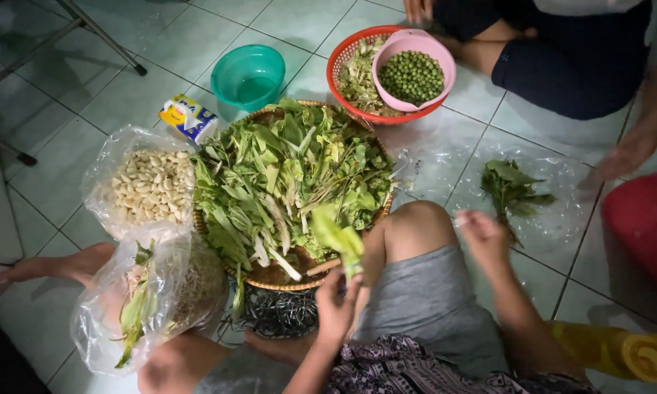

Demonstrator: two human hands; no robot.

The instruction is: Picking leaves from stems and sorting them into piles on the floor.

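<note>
My left hand (pixel 336 306) is closed on a light green leafy stalk (pixel 341 239) and holds it upright over the near rim of a round woven tray (pixel 270 274). The tray is heaped with mixed green herbs (pixel 285 175). My right hand (pixel 480 233) hovers beside my raised knee, blurred, fingers loosely curled; nothing is visibly in it. It is close to a small bunch of dark green herbs (pixel 513 188) that lies on a clear plastic sheet (pixel 555 219) on the tiled floor.
A clear bag of peeled garlic cloves (pixel 150 186) and another bag of greens (pixel 150 295) lie left of the tray. Behind are a teal bowl (pixel 248 74), a red basket (pixel 343 62) with a pink bowl of green berries (pixel 412 73), and another person sitting, hand (pixel 624 157) low. A yellow bottle (pixel 620 352) lies right.
</note>
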